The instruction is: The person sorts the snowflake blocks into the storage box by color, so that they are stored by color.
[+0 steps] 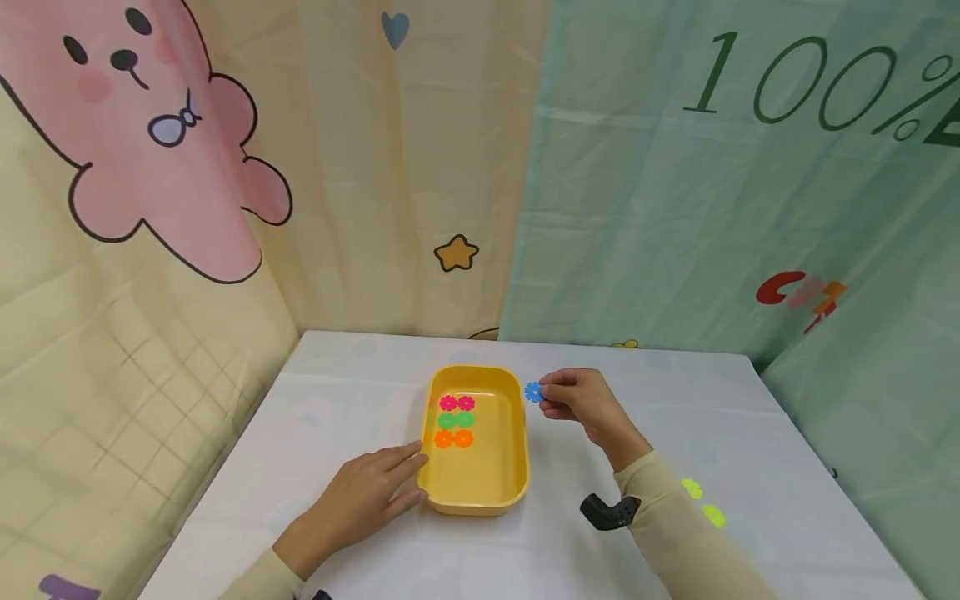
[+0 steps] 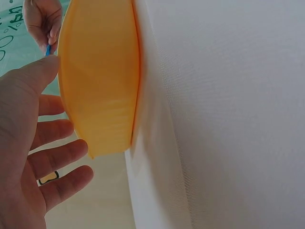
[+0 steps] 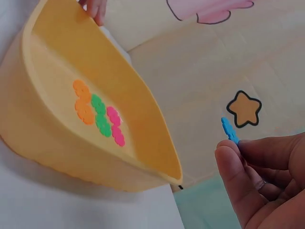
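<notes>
"What do we hold?"

"Our right hand (image 1: 588, 404) pinches a blue flower (image 1: 532, 392) — a narrow gap off the right edge (image 1: 523, 442) of the tray (image 1: 480, 485)."

"Our left hand (image 1: 367, 498) is unclenched, fingers touching the opposite edge (image 1: 425, 442)."

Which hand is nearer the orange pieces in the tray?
The left hand. It is at the left side of the tray, close beside the orange pieces; the right hand holds a blue piece outside the opposite rim, farther off.

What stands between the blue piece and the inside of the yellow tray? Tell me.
Only the tray's right rim; no other object shows between them. The right hand holds the blue piece just outside it.
</notes>
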A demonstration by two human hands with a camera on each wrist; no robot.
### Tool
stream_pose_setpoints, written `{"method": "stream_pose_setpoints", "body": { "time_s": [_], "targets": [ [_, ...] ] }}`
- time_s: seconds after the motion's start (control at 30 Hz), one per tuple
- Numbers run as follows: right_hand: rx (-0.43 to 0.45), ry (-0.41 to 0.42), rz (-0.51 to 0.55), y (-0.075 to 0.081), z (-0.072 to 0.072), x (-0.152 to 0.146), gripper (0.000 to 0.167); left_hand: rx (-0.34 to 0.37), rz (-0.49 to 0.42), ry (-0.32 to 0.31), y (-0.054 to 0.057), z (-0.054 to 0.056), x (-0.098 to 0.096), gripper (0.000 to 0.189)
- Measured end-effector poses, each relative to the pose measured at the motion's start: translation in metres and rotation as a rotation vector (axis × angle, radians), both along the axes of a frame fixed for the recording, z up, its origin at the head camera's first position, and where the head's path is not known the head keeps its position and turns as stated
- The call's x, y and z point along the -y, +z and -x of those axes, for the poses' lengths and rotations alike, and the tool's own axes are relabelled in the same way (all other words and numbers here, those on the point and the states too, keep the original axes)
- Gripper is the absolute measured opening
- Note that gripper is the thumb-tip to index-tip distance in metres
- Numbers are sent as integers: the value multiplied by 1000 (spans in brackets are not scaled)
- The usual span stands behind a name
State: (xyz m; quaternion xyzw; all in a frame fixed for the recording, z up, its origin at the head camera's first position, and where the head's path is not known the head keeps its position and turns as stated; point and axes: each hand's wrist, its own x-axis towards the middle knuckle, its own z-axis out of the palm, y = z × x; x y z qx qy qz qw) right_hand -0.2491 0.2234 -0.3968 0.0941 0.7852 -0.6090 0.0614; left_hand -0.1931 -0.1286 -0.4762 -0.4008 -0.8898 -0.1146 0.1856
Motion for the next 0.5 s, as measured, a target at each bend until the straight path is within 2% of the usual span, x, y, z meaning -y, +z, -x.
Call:
{"method": "stream_pose_setpoints", "body": {
  "time_s": [0.5],
  "targets": [
    [-5,106,-20,-6,16,58,11,-13,-6,-6,-1,1,0,51]
  ]
}}
